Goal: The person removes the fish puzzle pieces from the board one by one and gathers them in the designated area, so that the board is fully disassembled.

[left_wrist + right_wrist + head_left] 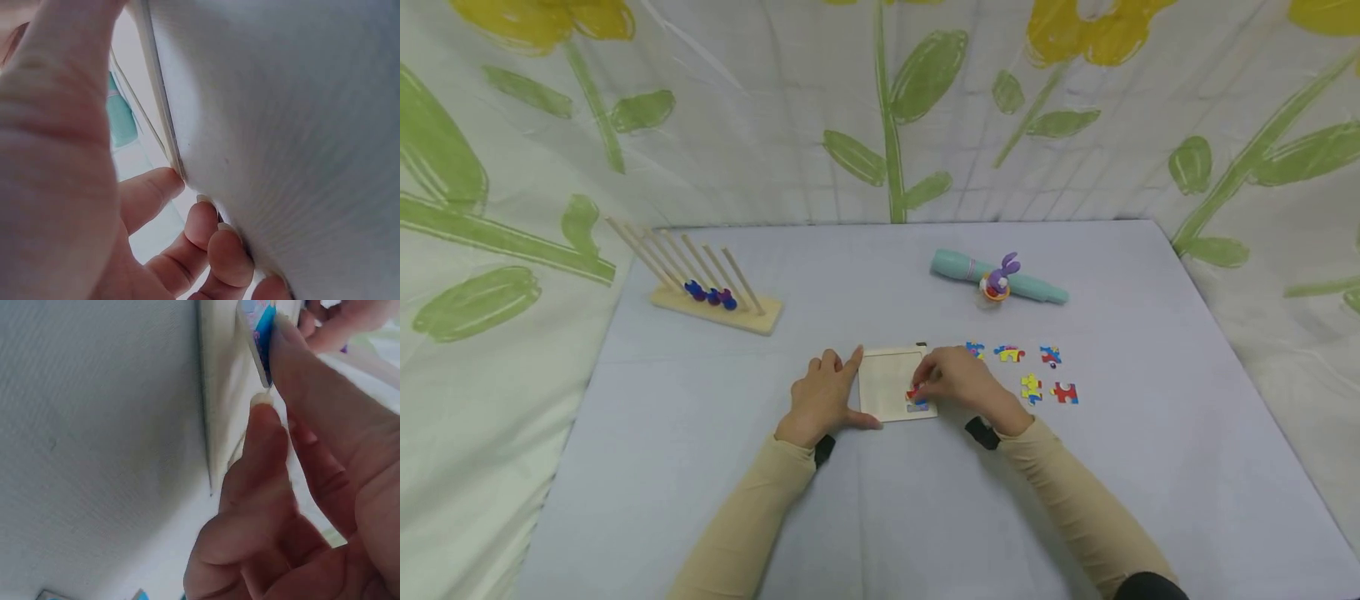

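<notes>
A shallow square wooden puzzle tray (pixel 886 379) lies on the table. My left hand (pixel 820 402) is spread along its left side, with the index fingertip (pixel 167 181) at the far corner and the thumb by the near corner. The other left fingertips rest on the tabletop. My right hand (pixel 962 379) pinches a colourful jigsaw piece (pixel 257 337) between thumb and index finger, tilted over the tray's near right corner. Part of that piece is hidden by the fingers. Under it shows a grey-blue patch (pixel 917 407) in the tray.
Several loose jigsaw pieces (pixel 1032 388) lie right of the tray. Behind them are a teal tapered tube (pixel 1037 289) and a small purple rabbit-eared toy (pixel 1000 279). A wooden peg stand (pixel 718 310) with dark beads stands at the back left of the pale tabletop (pixel 1187 417).
</notes>
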Demonstrator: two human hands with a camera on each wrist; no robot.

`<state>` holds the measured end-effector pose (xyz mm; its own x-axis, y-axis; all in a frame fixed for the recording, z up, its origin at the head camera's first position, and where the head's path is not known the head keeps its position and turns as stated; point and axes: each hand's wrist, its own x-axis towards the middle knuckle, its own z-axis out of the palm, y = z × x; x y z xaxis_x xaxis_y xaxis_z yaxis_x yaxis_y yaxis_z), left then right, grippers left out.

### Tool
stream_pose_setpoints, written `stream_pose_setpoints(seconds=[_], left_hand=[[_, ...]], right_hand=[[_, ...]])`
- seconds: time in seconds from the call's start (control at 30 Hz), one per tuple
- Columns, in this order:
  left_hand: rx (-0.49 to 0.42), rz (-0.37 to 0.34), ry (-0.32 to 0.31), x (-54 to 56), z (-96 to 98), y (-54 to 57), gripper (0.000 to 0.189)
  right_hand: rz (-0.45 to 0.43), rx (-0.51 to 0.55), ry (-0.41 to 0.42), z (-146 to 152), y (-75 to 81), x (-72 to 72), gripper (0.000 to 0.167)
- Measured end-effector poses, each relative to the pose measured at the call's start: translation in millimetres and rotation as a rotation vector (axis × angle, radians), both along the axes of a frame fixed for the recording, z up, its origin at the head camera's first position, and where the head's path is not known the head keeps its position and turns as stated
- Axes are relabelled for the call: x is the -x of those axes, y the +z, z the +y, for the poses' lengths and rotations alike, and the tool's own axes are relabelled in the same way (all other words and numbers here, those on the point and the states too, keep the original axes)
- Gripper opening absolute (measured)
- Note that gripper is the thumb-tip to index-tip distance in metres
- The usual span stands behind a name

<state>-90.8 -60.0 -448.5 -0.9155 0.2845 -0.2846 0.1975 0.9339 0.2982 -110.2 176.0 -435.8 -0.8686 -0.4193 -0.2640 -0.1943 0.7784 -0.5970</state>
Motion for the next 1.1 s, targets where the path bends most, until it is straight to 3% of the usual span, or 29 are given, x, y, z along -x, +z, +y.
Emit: stream_pose_setpoints(seconds=[0.17,0.3,0.53,0.83,1.1], left_hand=[[0.010,0.008,-0.005,0.2,0.4,0.3,0.125],[0.006,0.016,-0.006,-0.7,0.9,0.0,0.125],[-0.008,0.017,0.001,0.5,-0.4,-0.6,0.125],[-0.032,0.008,0.008,1.3,-0.4,-1.4,0.123],[-0.033,0.024,0.007,1.1,-0.7,-1.6,0.123]], right_hand=[[-0.056,0.131,-0.061,17,6.5,-0.6,0.011],[-0.095,0.157,-0.158,50,18.7,-3.3,0.013],[-0.199,0.079,-0.266,123,30.6,-21.8,0.017],[-0.332,-0.040,-0.392,199,28.3,-56.9,0.027],[-0.324,-0.098,-0.431,221,19.0,-69.6,0.032]])
